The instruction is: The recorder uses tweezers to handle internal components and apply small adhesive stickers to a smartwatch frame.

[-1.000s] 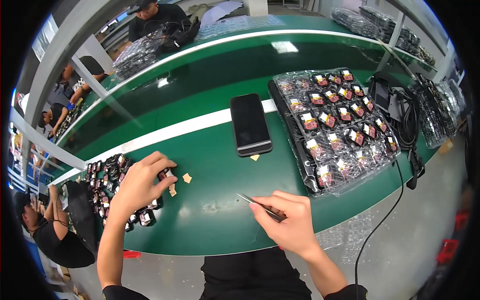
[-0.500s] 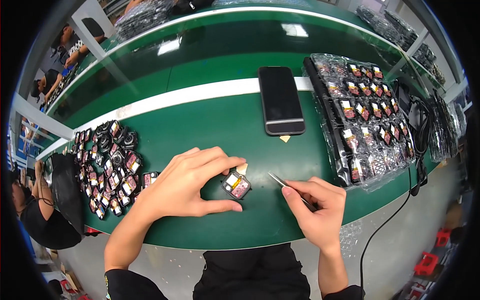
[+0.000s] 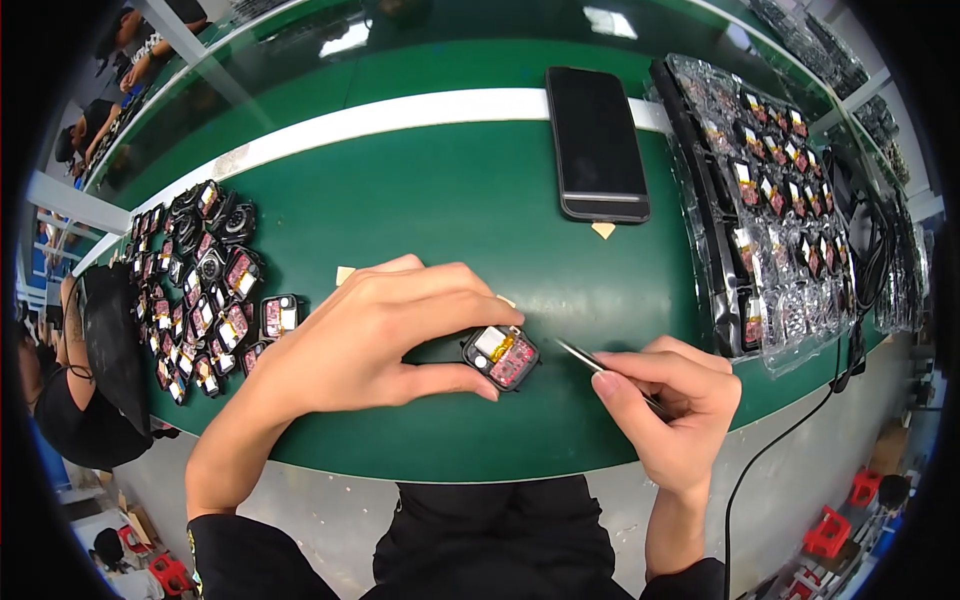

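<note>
An open smartwatch case [image 3: 503, 358], black with a white battery, yellow tape and a red circuit board inside, lies on the green tabletop before me. Its upper and lower edges are pinched between the forefinger and thumb of my left hand [image 3: 370, 345]. A bit of pale yellow paper [image 3: 507, 301] peeks out behind that forefinger. To the right, my right hand [image 3: 680, 405] grips metal tweezers [image 3: 588, 357], whose tips point toward the case without touching it.
Many similar watch cases [image 3: 200, 310] are heaped at left. A black phone [image 3: 600, 145] lies near the white strip [image 3: 400, 108], with a yellow paper piece [image 3: 603, 231] below it. Clear plastic trays of cases [image 3: 780, 200] stand at right, beside black cables [image 3: 735, 500]. Another person [image 3: 80, 390] sits at left.
My left finger and thumb have closed in on the watch case, which is now turned slightly. The tweezers stay in my right hand, off the case. The whole view has shifted.
</note>
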Demonstrator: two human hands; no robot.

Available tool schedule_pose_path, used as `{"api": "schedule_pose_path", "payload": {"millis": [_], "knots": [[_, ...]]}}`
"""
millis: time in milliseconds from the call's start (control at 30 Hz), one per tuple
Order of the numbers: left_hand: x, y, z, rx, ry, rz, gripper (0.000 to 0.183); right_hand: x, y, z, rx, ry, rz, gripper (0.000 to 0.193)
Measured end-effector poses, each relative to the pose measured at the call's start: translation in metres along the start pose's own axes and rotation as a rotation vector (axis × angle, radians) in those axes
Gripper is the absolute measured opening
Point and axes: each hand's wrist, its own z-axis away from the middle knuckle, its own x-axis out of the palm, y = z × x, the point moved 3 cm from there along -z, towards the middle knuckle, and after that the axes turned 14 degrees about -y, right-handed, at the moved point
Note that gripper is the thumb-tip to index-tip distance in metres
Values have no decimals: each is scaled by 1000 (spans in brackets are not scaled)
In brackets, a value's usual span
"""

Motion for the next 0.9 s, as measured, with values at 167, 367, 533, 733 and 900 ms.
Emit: {"api": "schedule_pose_path", "payload": {"millis": [167, 367, 533, 733, 900], "knots": [[5, 7, -5, 9, -11, -34, 62, 4, -7, -4, -80, -102, 104, 14], [6, 4, -9, -7, -31, -70, 64, 10, -8, -8, -79, -134, 184, 16], [6, 3, -11, 9, -25, -103, 66, 10, -7, -8, -87, -139, 218, 19], [2, 5, -14, -37, -24, -101, 68, 8, -9, -9, -109, -129, 232, 22], [4, 3, -13, -14, 21, -93, 65, 10, -9, -6, -195, -64, 325, 27]]}}
